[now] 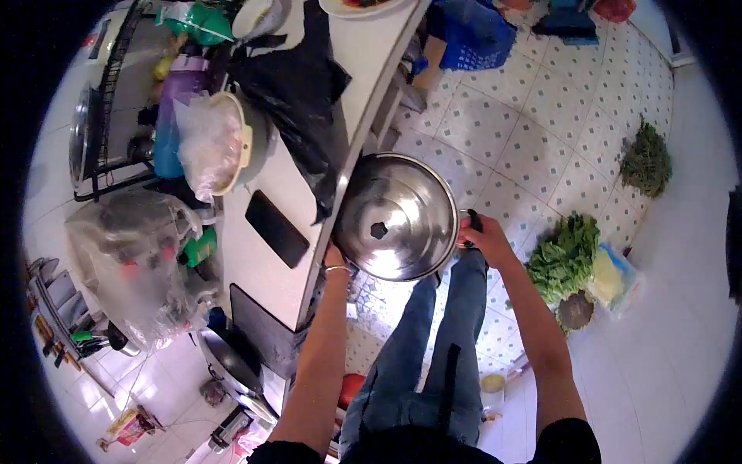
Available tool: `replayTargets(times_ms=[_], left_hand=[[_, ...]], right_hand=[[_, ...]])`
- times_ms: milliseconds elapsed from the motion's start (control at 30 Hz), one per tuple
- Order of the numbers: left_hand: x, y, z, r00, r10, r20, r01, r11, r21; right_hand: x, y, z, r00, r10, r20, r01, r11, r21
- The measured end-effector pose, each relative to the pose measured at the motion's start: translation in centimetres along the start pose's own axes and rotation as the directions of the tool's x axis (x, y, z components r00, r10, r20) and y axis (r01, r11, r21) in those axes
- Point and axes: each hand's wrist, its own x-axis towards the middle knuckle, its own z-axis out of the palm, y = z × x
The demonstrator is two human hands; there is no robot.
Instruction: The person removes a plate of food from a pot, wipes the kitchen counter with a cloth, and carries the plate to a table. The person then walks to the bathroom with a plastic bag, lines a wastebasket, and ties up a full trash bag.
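Observation:
A wide steel pot point(440, 240) with a shiny domed lid point(398, 193) and a black knob is in front of my legs, beside the counter edge. My right hand point(481, 238) is closed around the black side handle on the pot's right. On the opposite side, my left hand point(334, 257) is against the pot by the counter edge, its fingers mostly hidden. Close to my left hand, a black phone point(277, 229) lies on the counter point(259, 274). A black plastic bag point(297, 108) hangs partly over the counter's edge.
Leafy greens point(564, 259) and a bundle of herbs point(648, 160) lie on the tiled floor to the right. A blue basket point(475, 35) stands farther ahead. On the counter are a tub with a plastic bag point(212, 143) and a plate point(363, 6). A wok point(228, 359) sits at lower left.

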Motion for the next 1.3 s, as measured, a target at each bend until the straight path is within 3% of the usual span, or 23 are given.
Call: replayTargets(times_ms=[167,267,300,333,367,400,500,567,600,633,667,733,800,833,867,933,1000,1033,1067,1100,1167,1233,1300], left_hand=[[1.0,0.2,0.4,0.998,-0.025,-0.059,0.020,0.996,-0.085],[-1.4,2.4,4.0,0.995,-0.008,-0.103,-0.006,0.990,-0.142],[-2.6,3.0,4.3,0.956,0.280,-0.093,-0.165,0.767,0.620],[-3.4,3.3,3.8,0.881,0.458,0.117,-0.155,0.047,0.987],[0.6,-0.7,1.4,0.886,0.464,0.013,-0.222,0.398,0.890],[1.5,-0.6,1.6,0.881,0.464,-0.090,-0.292,0.684,0.668],[0.5,0.1,3.6,0.945,0.246,-0.214,-0.211,0.962,0.175],[-1.2,1.9,5.9,0.973,0.073,-0.221,-0.118,0.973,-0.198],[-0.4,0.7,5.6,0.960,0.160,-0.230,-0.177,0.983,-0.056],[1.6,-1.7,4.4,0.962,0.155,-0.223,-0.171,0.984,-0.055],[4.2,-4.5,2.9,0.925,0.325,-0.196,-0.288,0.937,0.195],[5.6,-4.6,2.6,0.876,0.469,-0.110,-0.383,0.817,0.431],[6.8,-2.7,3.2,0.955,0.265,-0.134,-0.260,0.964,0.051],[7.2,-2.9,3.5,0.981,0.155,-0.115,-0.171,0.975,-0.143],[7.2,-3.7,4.0,0.832,0.543,-0.114,-0.495,0.819,0.290],[6.1,-3.5,5.5,0.637,0.771,0.016,-0.620,0.500,0.604],[6.1,-1.9,6.0,0.707,0.707,-0.018,-0.576,0.590,0.567],[7.8,-0.9,4.8,0.939,0.344,-0.027,-0.343,0.939,0.036],[8.5,-1.2,4.6,0.984,0.156,0.086,-0.132,0.963,-0.234],[8.7,-1.1,4.8,0.980,-0.040,0.194,0.125,0.885,-0.449],[4.9,1.3,8.9,0.989,0.147,0.006,-0.147,0.988,-0.043],[0.3,4.9,12.9,0.995,0.089,-0.050,-0.092,0.995,-0.048],[0.1,5.0,13.3,0.994,0.032,-0.106,-0.038,0.998,-0.055]], right_hand=[[2.4,-2.8,2.2,0.999,-0.005,-0.031,0.006,0.998,0.060],[4.9,-2.4,3.7,0.999,-0.030,-0.014,0.031,0.997,0.077],[5.5,-2.5,4.3,0.999,-0.034,0.010,0.032,0.993,0.114],[6.0,-2.6,5.2,0.998,-0.058,0.001,0.057,0.984,0.167],[6.7,-2.8,6.1,0.998,-0.060,0.010,0.058,0.985,0.163],[7.3,-3.2,7.2,0.998,-0.056,0.002,0.055,0.986,0.156],[8.9,-3.8,10.2,0.999,-0.019,-0.026,0.023,0.988,0.150],[10.5,-3.5,12.1,0.994,-0.033,-0.101,0.050,0.984,0.170],[11.4,-2.9,12.9,0.994,-0.069,-0.082,0.084,0.977,0.195],[12.2,-2.4,13.6,0.992,-0.105,-0.064,0.116,0.968,0.220],[12.6,-2.5,14.2,0.988,-0.157,-0.012,0.153,0.939,0.310],[14.7,-0.9,15.4,0.987,-0.134,-0.091,0.156,0.935,0.317],[15.9,-1.1,16.6,0.984,-0.134,-0.118,0.165,0.935,0.314],[16.8,-0.5,16.8,0.981,-0.156,-0.119,0.185,0.935,0.303],[17.8,0.2,17.2,0.972,-0.195,-0.133,0.225,0.934,0.276],[19.1,0.8,18.2,0.966,-0.208,-0.155,0.244,0.929,0.277],[20.4,1.3,18.6,0.959,-0.211,-0.188,0.253,0.937,0.240],[21.1,1.7,18.6,0.958,-0.215,-0.188,0.247,0.955,0.167],[21.6,2.2,18.6,0.958,-0.218,-0.187,0.238,0.967,0.093],[21.8,2.3,18.5,0.956,-0.215,-0.200,0.237,0.967,0.096],[22.3,2.3,18.7,0.970,-0.206,-0.130,0.230,0.951,0.207],[23.0,3.3,18.8,0.959,-0.252,-0.131,0.277,0.930,0.240],[21.9,1.5,19.4,0.949,-0.255,-0.185,0.283,0.948,0.144]])
